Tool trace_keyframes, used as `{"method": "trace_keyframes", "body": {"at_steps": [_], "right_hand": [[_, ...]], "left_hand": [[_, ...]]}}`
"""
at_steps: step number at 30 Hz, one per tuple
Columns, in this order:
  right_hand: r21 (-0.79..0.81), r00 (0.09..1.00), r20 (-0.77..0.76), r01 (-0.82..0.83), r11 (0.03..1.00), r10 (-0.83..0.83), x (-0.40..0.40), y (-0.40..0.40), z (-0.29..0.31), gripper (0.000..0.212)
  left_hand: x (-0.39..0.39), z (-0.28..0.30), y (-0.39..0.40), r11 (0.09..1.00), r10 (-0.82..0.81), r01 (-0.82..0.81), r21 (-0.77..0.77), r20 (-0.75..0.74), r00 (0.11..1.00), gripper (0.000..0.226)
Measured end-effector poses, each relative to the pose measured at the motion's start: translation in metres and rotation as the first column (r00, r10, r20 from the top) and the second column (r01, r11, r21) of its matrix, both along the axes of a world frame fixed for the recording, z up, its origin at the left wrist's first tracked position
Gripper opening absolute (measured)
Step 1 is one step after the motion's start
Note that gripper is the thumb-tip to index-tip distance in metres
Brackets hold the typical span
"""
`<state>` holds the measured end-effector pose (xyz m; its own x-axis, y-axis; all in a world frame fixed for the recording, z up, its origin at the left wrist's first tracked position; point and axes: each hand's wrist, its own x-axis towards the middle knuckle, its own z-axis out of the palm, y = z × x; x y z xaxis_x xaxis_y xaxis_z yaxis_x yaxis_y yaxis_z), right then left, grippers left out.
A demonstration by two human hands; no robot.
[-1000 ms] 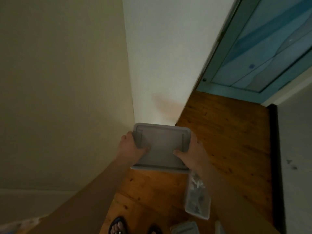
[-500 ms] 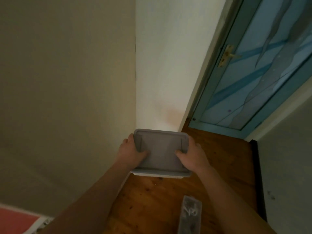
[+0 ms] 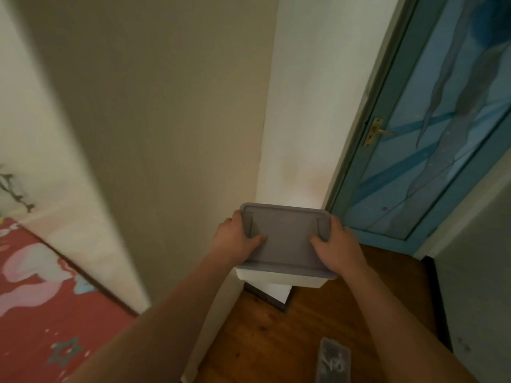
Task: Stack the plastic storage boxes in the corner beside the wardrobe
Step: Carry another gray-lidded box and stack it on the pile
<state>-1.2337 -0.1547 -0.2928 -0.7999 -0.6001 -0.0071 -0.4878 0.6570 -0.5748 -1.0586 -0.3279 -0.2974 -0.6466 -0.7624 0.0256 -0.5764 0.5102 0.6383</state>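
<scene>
Both hands were on it. The left hand (image 3: 235,241) gripped the left short end of the translucent white plastic storage box with the flat grey lid (image 3: 286,236), thumb curled over the lid and fingers wrapped down the side out of sight, and the right hand (image 3: 336,246) gripped the opposite end the same way. The box sat right in the corner, between the tall beige wardrobe side panel (image 3: 179,134) on the left and the white wall (image 3: 304,106) behind. It appeared to rest on something pale and boxy beneath it, though whether that was another storage box could not be told, and whether the full weight was down was not clear either.

To finish the step well, the person would have wanted the box level and square over whatever lay beneath, with its far edge close to the wall and its left edge beside the wardrobe. Letting go with both hands together would have avoided a tilt.

The box itself looked shallow and rectangular, with rounded corners. Its grey lid carried a raised rim and two clip-like strips near the short ends, and the pale wall showed below the lid's near edge. A small clear plastic container (image 3: 333,360) lay well apart on the brown wooden floor (image 3: 276,341).
</scene>
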Motion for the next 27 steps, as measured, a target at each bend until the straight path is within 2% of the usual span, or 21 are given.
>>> {"method": "trace_keyframes", "body": {"at_steps": [4, 13, 20, 27], "right_hand": [[0.014, 0.998, -0.061, 0.005, 1.0, -0.004, 0.04, 0.008, 0.014, 0.072], [-0.014, 0.995, -0.092, -0.047, 0.999, 0.046, 0.103, 0.026, 0.039, 0.064], [-0.025, 0.981, -0.13, -0.147, 0.989, 0.142, 0.136, 0.03, 0.054, 0.068], [0.004, 0.953, -0.117, -0.282, 0.96, 0.28, 0.179, 0.037, 0.059, 0.072]], "left_hand": [[0.04, 0.016, 0.007, 1.0, -0.006, 0.006, -0.004, -0.009, 1.0, 0.082], [0.105, 0.036, 0.029, 0.999, 0.04, -0.041, -0.027, -0.032, 0.999, 0.081], [0.155, 0.05, 0.054, 0.987, 0.152, -0.153, -0.053, -0.025, 0.988, 0.074], [0.221, 0.054, 0.089, 0.954, 0.297, -0.298, -0.041, -0.039, 0.954, 0.078]]}}
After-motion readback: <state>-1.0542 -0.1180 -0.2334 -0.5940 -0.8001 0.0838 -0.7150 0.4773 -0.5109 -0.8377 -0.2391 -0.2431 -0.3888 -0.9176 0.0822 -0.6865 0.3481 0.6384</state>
